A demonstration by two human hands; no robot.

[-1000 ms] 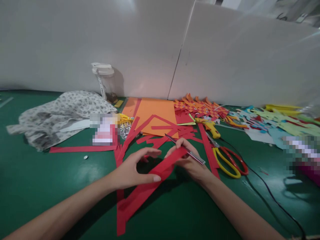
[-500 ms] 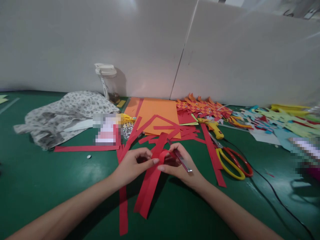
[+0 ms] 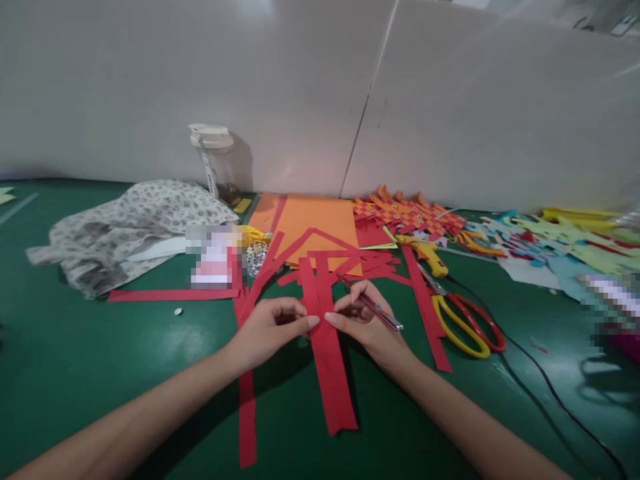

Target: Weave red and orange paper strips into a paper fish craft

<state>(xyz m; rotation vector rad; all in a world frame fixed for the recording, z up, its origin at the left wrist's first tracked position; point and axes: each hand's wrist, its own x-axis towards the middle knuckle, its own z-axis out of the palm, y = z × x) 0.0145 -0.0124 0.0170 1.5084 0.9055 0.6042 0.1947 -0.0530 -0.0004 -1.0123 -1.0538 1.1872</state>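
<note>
A wide red paper strip (image 3: 333, 380) is held up in front of me, parted into two narrow bands at its upper end. My left hand (image 3: 277, 330) pinches its left edge between thumb and fingers. On the opposite edge, my right hand (image 3: 367, 327) pinches with the thumb in front. A slim dark-red tool with a metallic end (image 3: 373, 307) also rests among the right hand's fingers; its kind is unclear. Other red paper strips (image 3: 247, 417) lie around both hands, and orange paper sheets (image 3: 320, 220) lie behind them.
Scissors (image 3: 463, 323) and a yellow glue gun (image 3: 427, 255) with a black cord lie to the right. Woven red-orange paper pieces (image 3: 407, 212) and coloured scraps (image 3: 550, 243) are farther back. Patterned cloth (image 3: 145, 230) and a clear jug (image 3: 215, 163) stand left, before the pale wall (image 3: 300, 87).
The red strip has swung from a slant to nearly upright, its lower end moving right. The curled part near my right fingers is now flat, and its upper end shows two bands.
</note>
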